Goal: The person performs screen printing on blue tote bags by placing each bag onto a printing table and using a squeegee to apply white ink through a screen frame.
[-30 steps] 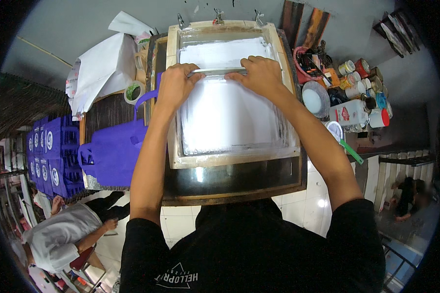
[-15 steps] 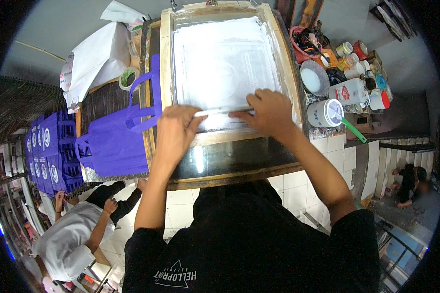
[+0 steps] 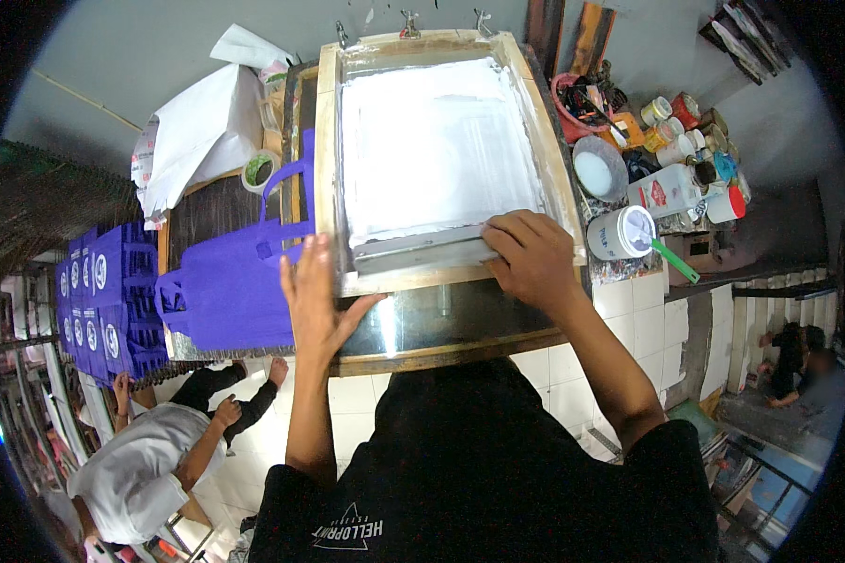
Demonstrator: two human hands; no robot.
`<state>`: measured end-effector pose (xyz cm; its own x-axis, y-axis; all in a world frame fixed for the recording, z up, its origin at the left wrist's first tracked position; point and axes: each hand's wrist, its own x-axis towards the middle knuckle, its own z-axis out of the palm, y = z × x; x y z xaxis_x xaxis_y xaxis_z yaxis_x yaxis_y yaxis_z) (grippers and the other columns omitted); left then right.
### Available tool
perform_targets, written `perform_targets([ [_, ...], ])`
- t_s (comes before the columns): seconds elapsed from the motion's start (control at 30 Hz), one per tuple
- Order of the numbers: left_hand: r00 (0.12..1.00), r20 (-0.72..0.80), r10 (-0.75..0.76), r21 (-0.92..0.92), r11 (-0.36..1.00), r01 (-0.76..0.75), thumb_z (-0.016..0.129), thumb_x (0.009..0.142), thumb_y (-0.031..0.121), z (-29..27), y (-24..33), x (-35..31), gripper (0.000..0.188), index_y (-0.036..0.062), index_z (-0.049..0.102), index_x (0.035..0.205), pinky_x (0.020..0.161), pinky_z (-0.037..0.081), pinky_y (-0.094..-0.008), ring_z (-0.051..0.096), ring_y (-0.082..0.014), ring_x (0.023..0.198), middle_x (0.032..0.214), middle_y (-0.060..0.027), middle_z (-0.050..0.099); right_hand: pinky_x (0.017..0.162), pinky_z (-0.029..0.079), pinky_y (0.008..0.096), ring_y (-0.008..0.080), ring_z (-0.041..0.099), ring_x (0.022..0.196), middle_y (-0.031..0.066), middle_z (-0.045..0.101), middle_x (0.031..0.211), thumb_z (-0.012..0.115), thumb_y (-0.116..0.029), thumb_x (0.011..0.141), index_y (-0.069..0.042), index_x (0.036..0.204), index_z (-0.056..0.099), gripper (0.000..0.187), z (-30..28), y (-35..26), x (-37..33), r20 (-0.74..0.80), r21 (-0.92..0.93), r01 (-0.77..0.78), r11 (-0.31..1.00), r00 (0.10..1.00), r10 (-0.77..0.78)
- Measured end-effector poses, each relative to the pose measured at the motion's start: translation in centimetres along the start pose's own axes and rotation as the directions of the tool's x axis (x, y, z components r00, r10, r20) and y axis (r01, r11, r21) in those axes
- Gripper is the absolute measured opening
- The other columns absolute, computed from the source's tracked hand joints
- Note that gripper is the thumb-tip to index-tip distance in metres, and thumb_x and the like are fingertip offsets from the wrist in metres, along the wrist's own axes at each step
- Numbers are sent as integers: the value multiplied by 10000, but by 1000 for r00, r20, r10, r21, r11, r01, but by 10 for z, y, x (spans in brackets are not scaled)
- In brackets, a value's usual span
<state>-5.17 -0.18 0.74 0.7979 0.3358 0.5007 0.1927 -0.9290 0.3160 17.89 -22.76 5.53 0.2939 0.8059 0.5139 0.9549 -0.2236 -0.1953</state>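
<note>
A wood-framed printing screen point(image 3: 327, 113) lies on the table, its mesh smeared with white ink point(image 3: 432, 141). At the near end of the mesh rests a squeegee point(image 3: 422, 253), lying crosswise. My right hand point(image 3: 535, 258) closes over the squeegee's right end. My left hand point(image 3: 314, 305) is off the squeegee, beside the frame's near left corner, fingers stretched and thumb apart. Whether it touches the frame I cannot tell. A purple fabric tote bag point(image 3: 235, 291) lies left of that hand, one handle reaching to the frame.
White paper point(image 3: 202, 113) and a tape roll point(image 3: 260, 171) sit far left. On the right stand an ink tub point(image 3: 615, 235) with a green-handled tool point(image 3: 676, 261), a bowl point(image 3: 599, 169) and several jars. Printed purple bags point(image 3: 103, 291) and a person in grey point(image 3: 141, 460) are at left.
My left hand has let go of the squeegee and moved left and down to the frame's corner. The squeegee, still under my right hand, has come down to the near end of the mesh.
</note>
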Motion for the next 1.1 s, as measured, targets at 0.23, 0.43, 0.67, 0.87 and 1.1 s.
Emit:
perform_targets([
  [0.23, 908, -48, -416, -567, 760, 318, 997, 602, 389, 10, 1, 43, 1375, 23, 117, 1594, 1246, 183, -558, 305, -395, 1483, 1640, -254, 182, 736, 520, 376, 236, 667, 848, 23, 671, 933, 761, -224, 682, -133, 933, 688, 277, -84, 3, 97, -300, -217, 108, 970, 938, -172],
  [0.43, 991, -134, -21, 69, 997, 30, 757, 755, 95, 24, 8, 81, 432, 59, 696, 1181, 1037, 290, -464, 543, -273, 1270, 1154, -79, 677, 626, 506, 376, 278, 663, 704, 72, 697, 809, 800, -266, 819, -97, 878, 726, 193, -120, 25, 166, -392, -292, 129, 948, 888, -242],
  [0.67, 996, -40, -84, 143, 986, 89, 766, 837, 291, 8, 2, 49, 438, 80, 688, 1212, 1089, 262, -474, 526, -274, 1302, 1265, -79, 644, 572, 474, 374, 224, 594, 560, 113, 695, 682, 747, -346, 900, -55, 887, 774, 292, -150, 7, 215, -256, -149, -202, 968, 953, 160],
  [0.87, 828, 30, -560, 87, 827, 556, 733, 807, 653, 22, -51, 58, 900, 5, 527, 1397, 1130, 241, -552, 465, -348, 1351, 1411, -205, 549, 667, 525, 393, 271, 691, 677, 166, 755, 806, 763, -359, 868, -49, 1024, 792, 349, -166, 19, 249, -290, -136, -220, 966, 941, 173],
  [1.1, 525, 423, -738, -77, 548, 833, 818, 791, 485, 12, -121, 51, 623, -23, 614, 1089, 936, 376, -427, 596, -284, 968, 960, -133, 652, 742, 543, 364, 237, 722, 764, 159, 774, 875, 773, -335, 857, -20, 1055, 780, 372, -177, 35, 286, -308, -89, -172, 981, 942, 137],
])
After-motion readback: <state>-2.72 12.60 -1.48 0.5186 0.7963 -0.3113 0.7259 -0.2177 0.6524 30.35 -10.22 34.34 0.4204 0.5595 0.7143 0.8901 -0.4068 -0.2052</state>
